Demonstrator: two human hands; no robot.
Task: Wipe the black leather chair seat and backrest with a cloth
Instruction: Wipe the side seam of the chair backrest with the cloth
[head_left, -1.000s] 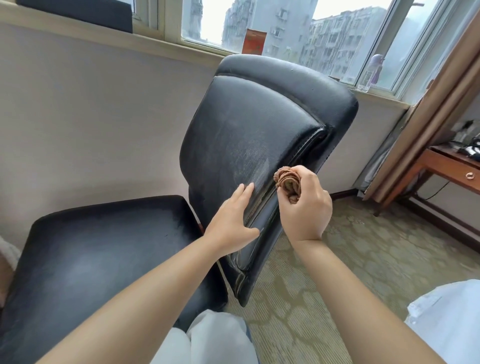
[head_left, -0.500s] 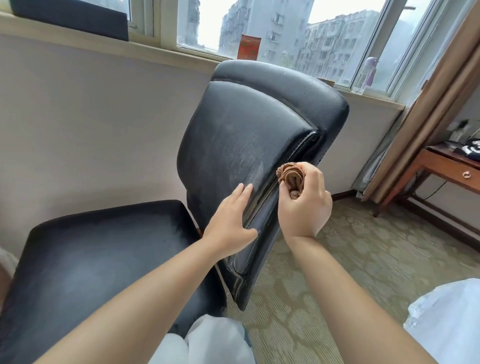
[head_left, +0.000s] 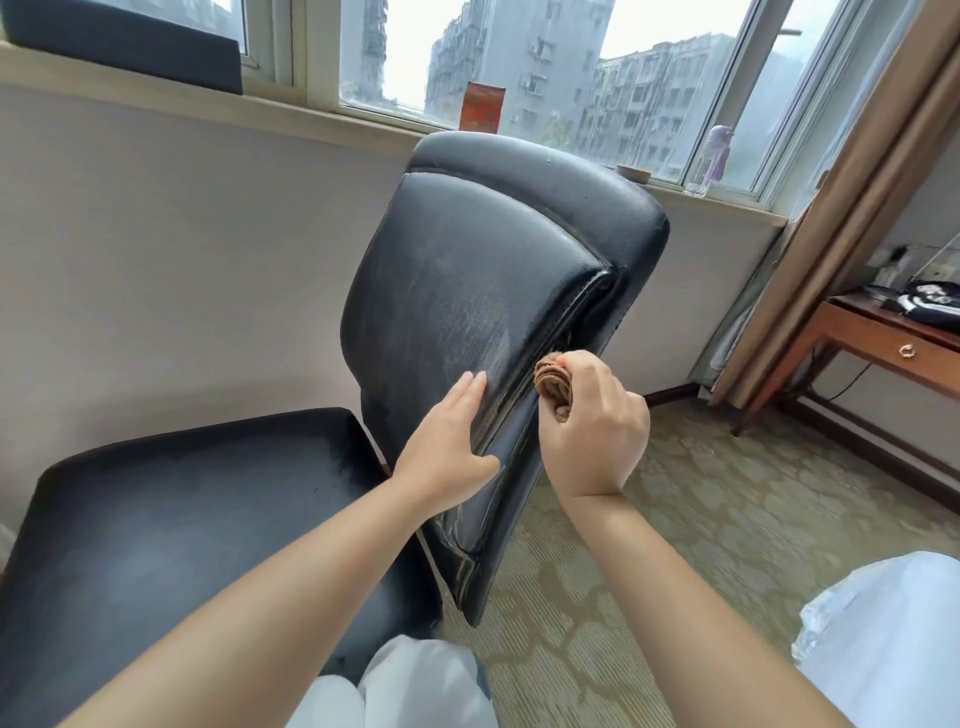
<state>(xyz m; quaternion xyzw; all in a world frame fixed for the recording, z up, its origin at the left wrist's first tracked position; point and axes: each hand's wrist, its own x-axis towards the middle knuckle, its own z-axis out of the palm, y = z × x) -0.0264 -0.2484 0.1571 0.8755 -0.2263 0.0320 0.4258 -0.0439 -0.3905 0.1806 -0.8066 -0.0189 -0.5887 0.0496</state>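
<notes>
The black leather chair stands in front of me, its backrest (head_left: 467, 291) upright and turned edge-on, its seat (head_left: 182, 519) low at the left. My left hand (head_left: 447, 441) lies flat with straight fingers on the front face of the backrest near its right edge. My right hand (head_left: 592, 426) grips a bunched brown cloth (head_left: 553, 382) and holds it against the seam on the side edge of the backrest, just right of my left fingertips. Streaky marks show on the backrest's front.
A beige wall and windowsill run behind the chair, with a red box (head_left: 482, 108) and a purple-capped bottle (head_left: 714, 156) on the sill. A wooden desk (head_left: 893, 348) and a curtain (head_left: 852, 208) stand at the right. Patterned carpet (head_left: 701, 519) covers the floor. My knees are at the bottom.
The cloth in my right hand has shifted slightly along the backrest's side seam. My left hand stays flat on the backrest. The view has tilted up a little.
</notes>
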